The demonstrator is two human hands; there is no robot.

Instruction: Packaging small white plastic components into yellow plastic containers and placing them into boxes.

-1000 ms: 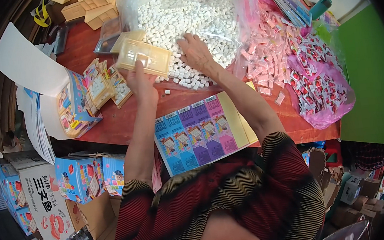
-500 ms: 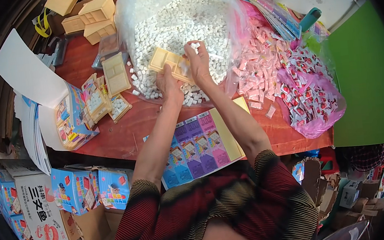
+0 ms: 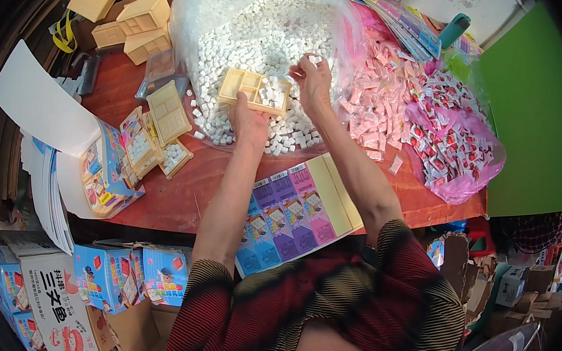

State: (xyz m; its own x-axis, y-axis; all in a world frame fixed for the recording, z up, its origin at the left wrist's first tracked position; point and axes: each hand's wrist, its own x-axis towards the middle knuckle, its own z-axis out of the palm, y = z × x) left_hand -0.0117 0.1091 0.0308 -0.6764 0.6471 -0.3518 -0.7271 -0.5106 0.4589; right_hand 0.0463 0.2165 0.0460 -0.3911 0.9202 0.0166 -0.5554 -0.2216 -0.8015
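My left hand (image 3: pixel 247 121) grips the near edge of a cream plastic compartment tray (image 3: pixel 232 83), its thumb on the rim. White pieces (image 3: pixel 273 93) fill the tray's right compartment; the left ones look bare. Just right of the tray, my right hand (image 3: pixel 315 87) is closed with fingers bent, and a few small white pieces (image 3: pixel 314 59) show at its fingertips. Both hands are over a large clear plastic bag (image 3: pixel 184 22) of loose white cube-like pieces (image 3: pixel 234 41), some of which spill out toward me.
Filled trays (image 3: pixel 141 148) and an upside-down cream tray (image 3: pixel 168 112) lie left, beside an open printed box (image 3: pixel 114 161). Pink sachets (image 3: pixel 373 109) and a pink bag (image 3: pixel 461 188) of small packets are on the right. Printed card sheets (image 3: pixel 292 222) lie at the table's near edge.
My right hand has moved right, away from the tray, with white pieces at its fingertips. White pieces now show in the tray's right compartment. My left hand has barely moved.
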